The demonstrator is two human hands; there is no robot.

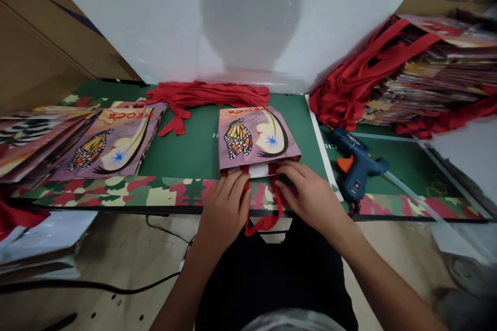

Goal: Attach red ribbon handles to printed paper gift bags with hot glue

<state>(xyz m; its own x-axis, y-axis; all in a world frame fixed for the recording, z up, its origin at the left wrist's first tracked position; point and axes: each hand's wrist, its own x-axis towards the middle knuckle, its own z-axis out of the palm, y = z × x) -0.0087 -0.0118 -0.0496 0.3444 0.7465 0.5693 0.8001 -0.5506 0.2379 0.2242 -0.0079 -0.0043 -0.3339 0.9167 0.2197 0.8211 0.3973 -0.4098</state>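
Note:
A purple paper bag [254, 137] printed with a butterfly and a blue star lies flat on the green work surface. Its mouth points toward me, and a white inner panel [259, 170] shows there. From the mouth a red ribbon handle [266, 225] loops down over the table's front edge. My left hand [225, 201] is closed at the mouth's left corner, fingers pressed together beside the ribbon. At the right corner my right hand [306, 191] grips the bag's edge, its thumb near the ribbon's other strand. The fingertips are partly hidden at the opening.
Left of the bag lie stacked printed bags [112, 145]. Red ribbons [209, 94] are bunched along the back. To the right, a blue glue gun [355, 160] holds a long clear glue stick [411, 196]. Behind it stands a tall pile of bags [438, 77] with red handles.

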